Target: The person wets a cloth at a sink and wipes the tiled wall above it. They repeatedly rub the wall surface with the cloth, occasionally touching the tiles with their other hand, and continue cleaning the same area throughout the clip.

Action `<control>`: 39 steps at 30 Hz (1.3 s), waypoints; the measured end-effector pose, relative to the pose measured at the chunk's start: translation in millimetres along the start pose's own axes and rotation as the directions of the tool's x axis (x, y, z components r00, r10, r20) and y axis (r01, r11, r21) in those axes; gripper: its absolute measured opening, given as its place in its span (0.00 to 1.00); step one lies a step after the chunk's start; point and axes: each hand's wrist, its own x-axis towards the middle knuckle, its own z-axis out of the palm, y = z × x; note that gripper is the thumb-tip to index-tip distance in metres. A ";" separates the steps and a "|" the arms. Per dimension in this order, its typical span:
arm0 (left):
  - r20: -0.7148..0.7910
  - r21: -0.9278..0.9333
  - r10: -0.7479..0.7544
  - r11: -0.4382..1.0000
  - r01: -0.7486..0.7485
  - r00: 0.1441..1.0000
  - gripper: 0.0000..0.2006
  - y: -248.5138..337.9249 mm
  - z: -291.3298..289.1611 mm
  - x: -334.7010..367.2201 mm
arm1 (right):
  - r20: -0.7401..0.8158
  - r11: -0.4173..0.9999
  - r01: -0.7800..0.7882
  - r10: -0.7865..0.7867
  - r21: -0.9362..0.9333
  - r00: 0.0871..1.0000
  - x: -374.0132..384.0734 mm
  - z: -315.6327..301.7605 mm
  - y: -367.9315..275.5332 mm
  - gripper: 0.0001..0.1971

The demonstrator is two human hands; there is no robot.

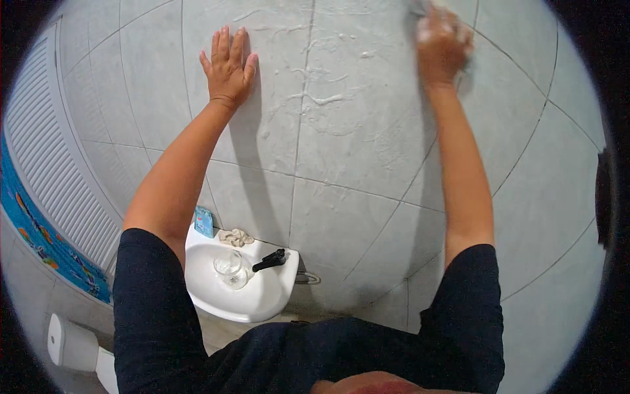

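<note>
My left hand [230, 69] lies against the grey tiled wall [256, 141], fingers stretched out and slightly apart, holding nothing. Higher up on the right, my right hand [444, 49] is closed against the same wall, blurred by motion. White foam covers its fingers. A bit of something greyish shows at its upper left side, too smeared and cut off by the picture's edge to name. Streaks of white foam [325, 100] are spread over the tiles between my two hands.
Below my left arm is a white washbasin [197, 262] with a black tap [269, 260] and a clear glass container [230, 266]. A blue packet [204, 221] and a crumpled beige cloth [236, 237] sit on its back rim. A white louvred panel [62, 131], blue patterned curtain [49, 233] and toilet [72, 345] stand left.
</note>
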 end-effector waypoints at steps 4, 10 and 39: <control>0.017 -0.028 -0.066 0.997 0.066 0.998 0.27 -9.8 6.3 -9.4 | 0.054 0.900 0.340 -0.367 0.275 0.929 -75.4 -38.3 -105.5 0.21; 0.006 -0.042 -0.008 0.999 0.008 1.000 0.27 -16.5 6.4 -15.5 | 0.077 0.737 0.483 -0.581 0.473 0.810 -151.7 -75.3 -84.5 0.21; 0.478 -0.106 -0.021 0.991 0.081 0.878 0.66 -114.6 -44.9 -51.2 | -0.012 0.931 0.221 -0.227 0.292 0.974 40.4 -2.6 -229.5 0.18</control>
